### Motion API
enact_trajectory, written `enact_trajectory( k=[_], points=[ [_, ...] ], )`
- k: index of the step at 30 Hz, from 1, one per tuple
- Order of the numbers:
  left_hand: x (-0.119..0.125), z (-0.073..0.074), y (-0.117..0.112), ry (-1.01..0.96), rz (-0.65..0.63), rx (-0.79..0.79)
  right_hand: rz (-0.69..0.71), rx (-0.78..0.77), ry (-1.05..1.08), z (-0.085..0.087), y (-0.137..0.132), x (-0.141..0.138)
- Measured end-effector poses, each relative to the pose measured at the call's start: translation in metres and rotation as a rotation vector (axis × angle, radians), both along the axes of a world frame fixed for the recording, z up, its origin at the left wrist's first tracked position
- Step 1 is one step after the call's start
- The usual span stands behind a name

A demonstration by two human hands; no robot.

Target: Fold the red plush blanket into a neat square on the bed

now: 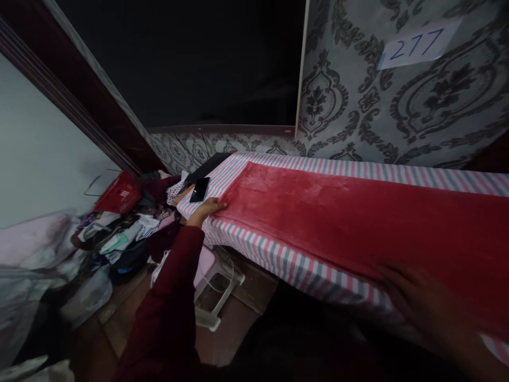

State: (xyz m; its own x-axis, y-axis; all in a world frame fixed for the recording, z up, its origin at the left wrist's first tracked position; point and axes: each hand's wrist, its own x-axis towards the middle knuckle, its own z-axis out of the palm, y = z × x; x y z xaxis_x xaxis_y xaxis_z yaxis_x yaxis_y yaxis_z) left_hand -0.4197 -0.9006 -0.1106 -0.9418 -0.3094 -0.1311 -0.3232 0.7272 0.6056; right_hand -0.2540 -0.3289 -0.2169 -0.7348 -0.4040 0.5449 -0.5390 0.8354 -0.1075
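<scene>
A long red cloth (338, 212) lies spread lengthwise over the striped-covered table (254, 244), running out of view on the right. The left hand (207, 209) rests at its near left corner, thumb on the fabric; whether the fingers pinch it is unclear. The right hand (421, 294), well apart, is blurred over the near edge, so its grip cannot be told either.

An uneven pull between the hands could skew or ruck the red fabric, or drag the striped layer along. A leftward sweep of the left hand might knock the phone (200, 190), just beyond it near the table's left end.

On the far wall, a paper sign (420, 44) reads "277". Small marks under the dark screen (191, 63) and the white mark on the red basket (119, 192), far left, are illegible.
</scene>
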Motion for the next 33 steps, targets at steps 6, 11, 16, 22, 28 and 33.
enact_trajectory(
  k=[6, 11, 16, 22, 28, 33],
  points=[
    [0.004, -0.001, -0.003, 0.001, -0.014, -0.012, 0.063, -0.066, 0.099, -0.005, 0.004, 0.003],
    [0.001, -0.006, -0.002, -0.010, -0.014, -0.037, 0.023, 0.015, 0.026, -0.001, -0.002, 0.007],
    [-0.001, -0.006, -0.004, 0.004, 0.002, -0.037, -0.033, 0.056, -0.010, 0.002, -0.007, 0.010],
    [-0.017, -0.013, 0.010, -0.011, 0.040, -0.133, -0.037, 0.166, -0.024, -0.012, -0.003, -0.002],
    [-0.027, -0.012, 0.018, 0.019, 0.060, -0.210, -0.042, 0.109, -0.016, -0.015, 0.003, -0.006],
    [-0.027, -0.005, 0.007, -0.027, 0.033, -0.162, 0.029, 0.130, -0.020, -0.010, 0.000, -0.001]
  ],
)
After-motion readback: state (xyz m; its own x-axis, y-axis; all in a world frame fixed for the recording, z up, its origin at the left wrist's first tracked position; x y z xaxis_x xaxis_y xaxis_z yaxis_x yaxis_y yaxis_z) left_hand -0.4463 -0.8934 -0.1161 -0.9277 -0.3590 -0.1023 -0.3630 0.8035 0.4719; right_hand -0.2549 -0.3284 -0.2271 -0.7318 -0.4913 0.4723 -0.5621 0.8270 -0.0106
